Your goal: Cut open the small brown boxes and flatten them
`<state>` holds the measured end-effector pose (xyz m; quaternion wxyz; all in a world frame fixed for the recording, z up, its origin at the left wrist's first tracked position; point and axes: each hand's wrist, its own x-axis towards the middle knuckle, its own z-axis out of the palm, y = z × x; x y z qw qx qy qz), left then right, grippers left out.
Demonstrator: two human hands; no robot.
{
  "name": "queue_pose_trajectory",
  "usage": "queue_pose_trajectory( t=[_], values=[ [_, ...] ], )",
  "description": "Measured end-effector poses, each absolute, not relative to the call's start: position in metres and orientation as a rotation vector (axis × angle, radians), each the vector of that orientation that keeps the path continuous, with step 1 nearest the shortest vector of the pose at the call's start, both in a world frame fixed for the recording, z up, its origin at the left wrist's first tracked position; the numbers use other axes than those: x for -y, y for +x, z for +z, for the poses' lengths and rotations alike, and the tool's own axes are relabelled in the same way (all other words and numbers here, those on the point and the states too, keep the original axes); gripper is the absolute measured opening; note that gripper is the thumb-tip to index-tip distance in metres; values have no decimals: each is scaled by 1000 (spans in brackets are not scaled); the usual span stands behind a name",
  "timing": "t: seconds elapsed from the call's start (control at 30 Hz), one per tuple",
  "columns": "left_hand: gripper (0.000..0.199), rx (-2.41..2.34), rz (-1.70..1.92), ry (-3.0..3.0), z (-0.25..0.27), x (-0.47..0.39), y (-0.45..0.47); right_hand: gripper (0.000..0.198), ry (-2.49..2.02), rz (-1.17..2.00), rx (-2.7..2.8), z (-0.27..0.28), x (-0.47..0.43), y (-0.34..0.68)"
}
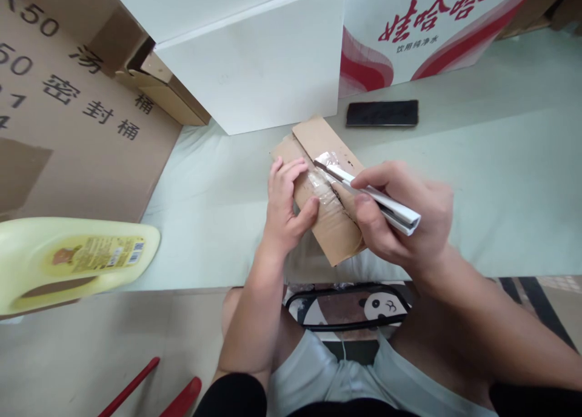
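A small brown cardboard box lies slantwise near the front edge of the covered table, with clear tape across its top seam. My left hand rests on the box's left side, fingers spread and thumb on top. In my right hand is a white utility knife, gripped between thumb and fingers. Its blade end points up and left and meets the seam by the tape. The right hand's lower fingers are partly hidden behind the palm.
A black phone lies behind the box to the right. White boxes and a red-and-white carton stand at the back. To the left are a large cardboard carton and a yellow bottle. The table's front edge faces my lap.
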<state>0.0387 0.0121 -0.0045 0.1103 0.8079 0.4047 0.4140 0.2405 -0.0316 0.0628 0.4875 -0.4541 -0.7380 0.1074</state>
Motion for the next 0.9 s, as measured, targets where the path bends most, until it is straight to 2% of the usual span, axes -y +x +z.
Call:
queue_pose_trajectory(
  t=[0.17,0.33,0.5,0.9],
  values=[
    [49,-1238,1185,2391,-3,-12,41,10,-1092,127,1829,60,28,240],
    [41,-1174,1229,2377,-3,-13,43,10,-1155,214,1862,57,24,241],
    [42,-1187,1273,2353,-5,-13,45,6,-1033,134,1812,52,20,242],
    [42,-1183,1234,2396,-4,-14,43,10,-906,155,1747,48,23,246]
  ],
)
